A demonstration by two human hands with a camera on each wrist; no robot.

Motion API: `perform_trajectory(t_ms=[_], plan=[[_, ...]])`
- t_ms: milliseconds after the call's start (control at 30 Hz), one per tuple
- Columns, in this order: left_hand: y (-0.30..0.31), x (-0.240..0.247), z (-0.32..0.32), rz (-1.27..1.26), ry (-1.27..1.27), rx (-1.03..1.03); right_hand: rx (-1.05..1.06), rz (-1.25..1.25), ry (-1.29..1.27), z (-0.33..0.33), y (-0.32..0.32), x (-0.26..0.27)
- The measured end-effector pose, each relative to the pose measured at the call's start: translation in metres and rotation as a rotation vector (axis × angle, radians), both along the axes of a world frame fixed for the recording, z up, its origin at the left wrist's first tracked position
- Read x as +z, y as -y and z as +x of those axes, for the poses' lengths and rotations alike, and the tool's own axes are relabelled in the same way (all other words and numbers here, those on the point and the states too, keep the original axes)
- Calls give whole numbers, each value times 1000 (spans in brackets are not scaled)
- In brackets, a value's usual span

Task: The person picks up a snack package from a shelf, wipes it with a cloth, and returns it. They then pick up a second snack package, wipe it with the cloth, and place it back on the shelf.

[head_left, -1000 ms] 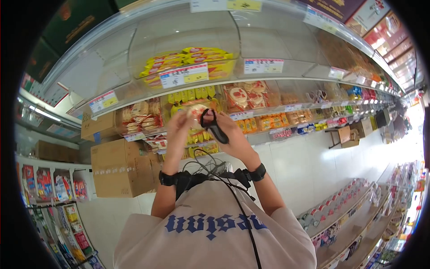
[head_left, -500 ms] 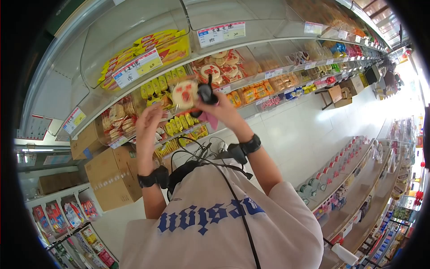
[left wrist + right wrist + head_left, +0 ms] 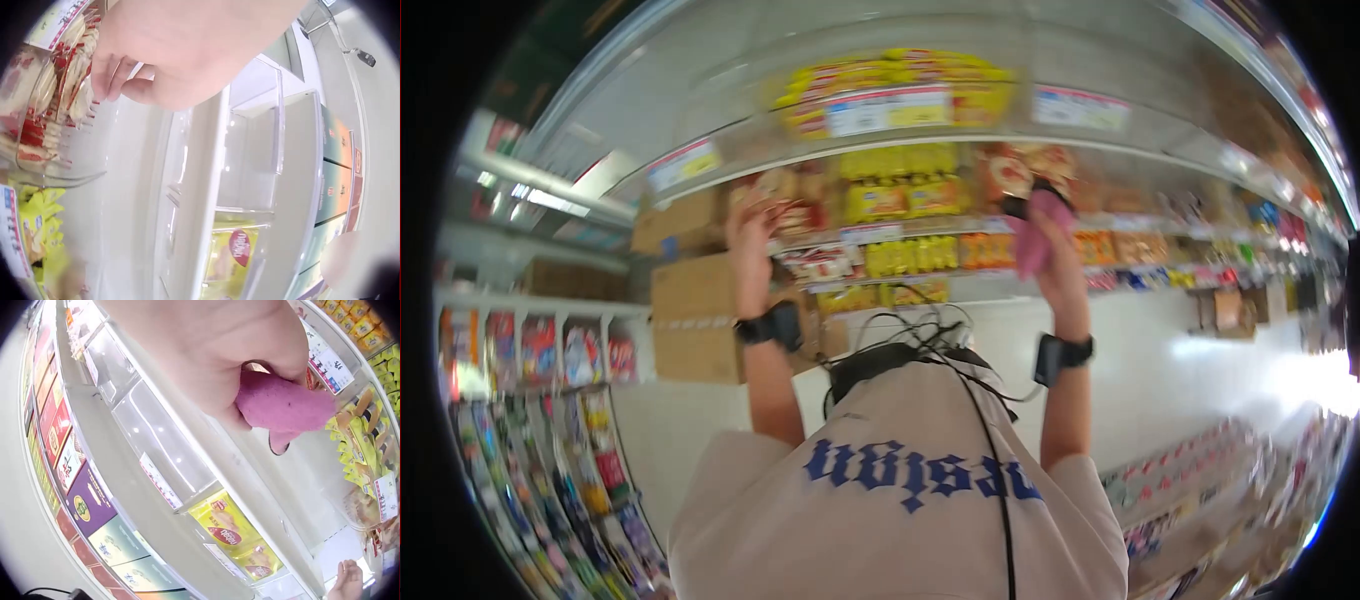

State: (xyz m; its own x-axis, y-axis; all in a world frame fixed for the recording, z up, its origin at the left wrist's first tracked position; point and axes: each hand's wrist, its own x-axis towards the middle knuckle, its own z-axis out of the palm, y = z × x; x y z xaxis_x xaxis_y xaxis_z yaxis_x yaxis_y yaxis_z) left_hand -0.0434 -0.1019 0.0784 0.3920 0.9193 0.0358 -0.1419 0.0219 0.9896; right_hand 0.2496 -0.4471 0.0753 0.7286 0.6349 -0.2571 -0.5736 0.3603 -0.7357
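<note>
My left hand (image 3: 750, 245) reaches to the bin of round biscuit packs (image 3: 80, 87) in clear and red wrappers, at the left of the shelf. Its fingertips are right at the packs in the left wrist view, fingers loosely bent, with a gap between thumb and forefinger. My right hand (image 3: 1062, 268) is raised before the shelf farther right and holds a soft pink sponge-like thing (image 3: 287, 407) between thumb and fingers. A black part (image 3: 1015, 207) shows beside it in the head view. My palm hides part of the pink thing.
Yellow snack packs (image 3: 905, 195) fill the bins between my hands, and more yellow packs (image 3: 890, 75) lie on the tier above. Price tags (image 3: 888, 110) line the shelf edges. Cardboard boxes (image 3: 695, 335) stand at the left below the shelf. Black cables (image 3: 910, 320) hang before my chest.
My hands have moved apart: the left to the biscuit bin, the right away to the right with the pink thing. The round biscuit pack that was between them no longer shows there.
</note>
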Motion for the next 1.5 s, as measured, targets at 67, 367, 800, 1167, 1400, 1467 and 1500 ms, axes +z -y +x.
perform_trajectory(t_ms=[67, 367, 800, 1167, 1400, 1467, 1500], plan=[[-34, -33, 0, 6, 2, 134, -53, 21, 17, -2, 4, -2], [-57, -74, 24, 746, -836, 234, -7, -56, 23, -32, -2, 25], [72, 72, 30, 113, -325, -533, 140, -72, 120, -59, -33, 21], [148, 83, 68, 121, -174, -579, 295, 136, 35, -93, -69, 54], [157, 88, 68, 241, -312, -627, -3, -33, 263, -100, -79, 63], [158, 87, 68, 297, -324, -582, -4, -20, 267, -95, -76, 58], [158, 85, 69, 373, -334, -534, -18, -17, 267, -93, -74, 58]])
